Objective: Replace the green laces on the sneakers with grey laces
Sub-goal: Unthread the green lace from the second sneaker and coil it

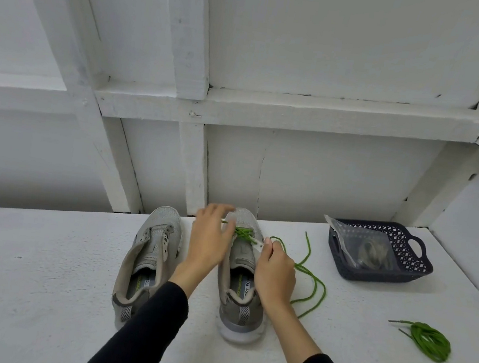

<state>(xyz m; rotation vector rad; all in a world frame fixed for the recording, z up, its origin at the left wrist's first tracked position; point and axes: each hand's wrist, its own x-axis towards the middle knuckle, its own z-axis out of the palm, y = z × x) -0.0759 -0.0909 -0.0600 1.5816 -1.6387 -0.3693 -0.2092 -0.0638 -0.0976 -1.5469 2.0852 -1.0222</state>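
Two grey sneakers stand side by side on a white table, toes away from me. The left sneaker (145, 260) has no lace. The right sneaker (242, 276) still carries a green lace (245, 233) in its lowest eyelets near the toe. My left hand (209, 241) rests on that shoe's toe area with fingers spread over the lace. My right hand (275, 273) pinches the green lace at the shoe's right eyelet edge. The lace's free ends (314, 285) trail over the table to the right.
A coiled green lace (429, 340) lies at the table's right. A dark plastic basket (405, 252) at the back right holds a clear bag (366, 250) with greyish laces inside. A white panelled wall rises behind the table.
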